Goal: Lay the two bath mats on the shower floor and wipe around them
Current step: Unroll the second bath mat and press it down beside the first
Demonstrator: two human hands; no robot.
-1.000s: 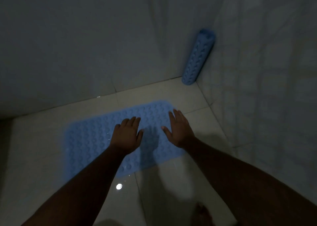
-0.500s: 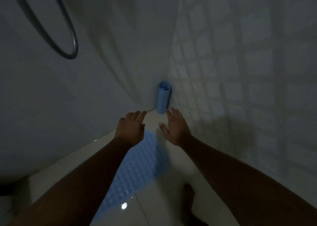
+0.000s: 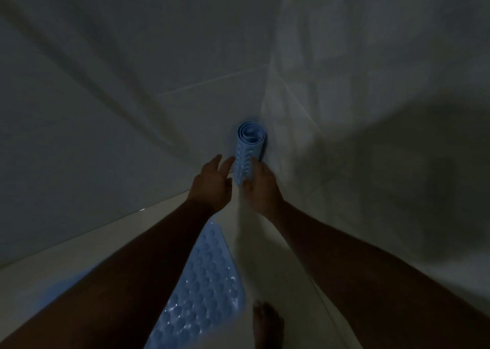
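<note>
A rolled light-blue bath mat (image 3: 248,150) stands upright in the corner where the two tiled walls meet. My right hand (image 3: 262,187) is on its lower right side, thumb across the front, closing round it. On the roll's left side, my left hand (image 3: 212,184) has its fingers straight, the fingertips touching the roll. A second light-blue mat (image 3: 206,282) with round bumps lies flat on the shower floor (image 3: 265,256) beneath my forearms, partly hidden by my left arm. The scene is dim.
Tiled walls (image 3: 132,110) close in on the left and right of the corner. My bare foot (image 3: 267,325) stands on the floor just right of the flat mat. Pale floor tile shows between the mat and the right wall.
Both hands lifted off the flat mat and reached forward to the rolled mat in the corner. The view tilted up and moved closer to the corner.
</note>
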